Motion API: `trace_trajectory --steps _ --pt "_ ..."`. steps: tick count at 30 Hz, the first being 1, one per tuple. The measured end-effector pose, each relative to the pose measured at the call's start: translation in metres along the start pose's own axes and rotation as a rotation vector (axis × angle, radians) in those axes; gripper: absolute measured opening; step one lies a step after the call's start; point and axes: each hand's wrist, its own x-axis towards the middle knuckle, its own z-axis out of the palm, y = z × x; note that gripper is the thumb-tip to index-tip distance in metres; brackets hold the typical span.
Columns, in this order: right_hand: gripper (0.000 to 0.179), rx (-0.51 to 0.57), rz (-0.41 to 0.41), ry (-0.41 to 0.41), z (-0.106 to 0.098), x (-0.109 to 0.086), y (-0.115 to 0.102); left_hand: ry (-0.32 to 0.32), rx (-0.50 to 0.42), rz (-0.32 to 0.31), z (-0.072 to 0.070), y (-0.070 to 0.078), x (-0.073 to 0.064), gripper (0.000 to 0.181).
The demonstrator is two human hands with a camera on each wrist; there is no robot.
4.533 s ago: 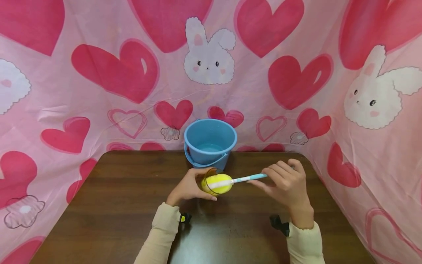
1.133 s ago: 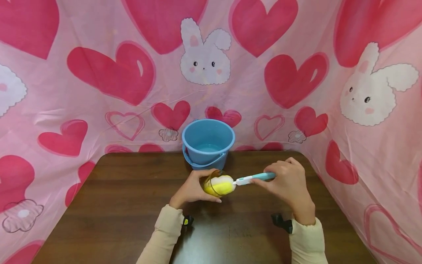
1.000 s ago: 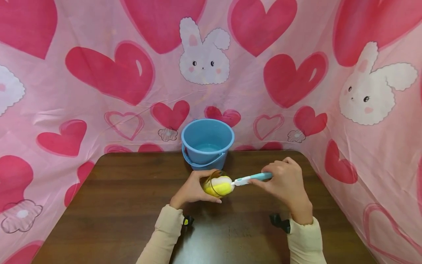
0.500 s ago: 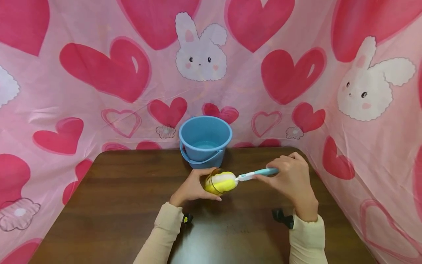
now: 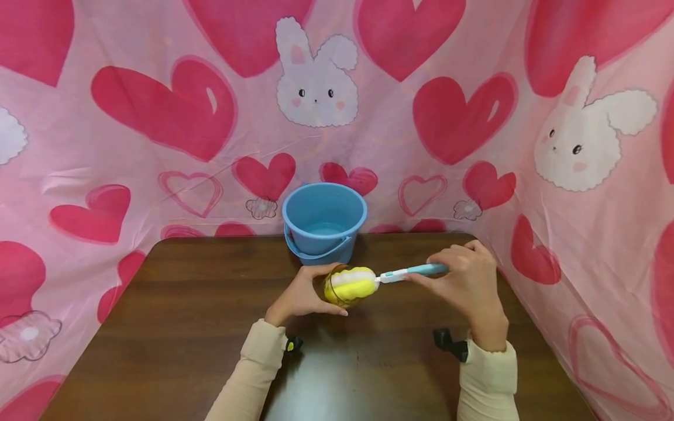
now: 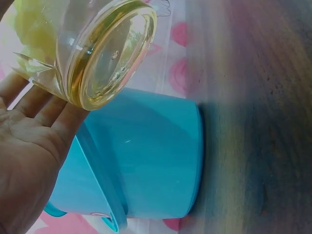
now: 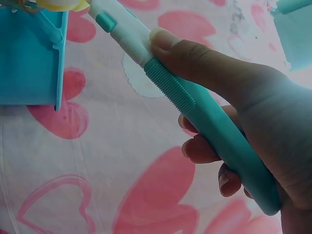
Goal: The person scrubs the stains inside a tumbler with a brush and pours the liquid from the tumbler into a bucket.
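My left hand (image 5: 297,295) grips an amber glass cup (image 6: 114,53) tipped on its side, its mouth facing right. A sponge cleaning brush with a yellow and white head (image 5: 354,285) pokes into that mouth, part of the sponge sticking out. In the head view the cup's wall is mostly hidden by the fingers and sponge. My right hand (image 5: 468,280) holds the brush by its white and teal handle (image 7: 180,97), thumb lying along it and fingers curled beneath. Both things are held above the wooden table (image 5: 200,316).
Behind the hands, near the table's far edge, stands a blue bucket (image 5: 322,213) with its handle hanging down in front. A pink cloth (image 5: 379,140) printed with hearts and rabbits surrounds the table's back and sides.
The brush has turned about its length, showing a different side of handle and sponge than several seconds ago. Over the last second it has slid slightly outward from the cup. The view has shifted a little.
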Motion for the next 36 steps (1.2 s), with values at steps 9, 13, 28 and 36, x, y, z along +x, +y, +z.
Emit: trace_trajectory --steps 9,13,28,36 --pt "0.048 -0.008 0.013 -0.017 0.0024 0.0012 -0.0031 0.012 0.039 0.004 -0.0022 -0.0031 -0.0017 0.082" --pt "0.05 -0.038 0.034 0.01 0.0036 0.0006 -0.0039 0.028 0.022 0.01 -0.0029 -0.0039 -0.0027 0.082" --pt "0.069 -0.053 -0.041 0.019 0.0073 0.0011 -0.0043 0.02 -0.012 -0.023 -0.0026 -0.0008 -0.0033 0.084" --pt "0.051 -0.098 -0.076 0.016 0.0068 0.0025 -0.009 0.035 0.013 0.009 -0.0038 -0.0044 -0.0049 0.082"
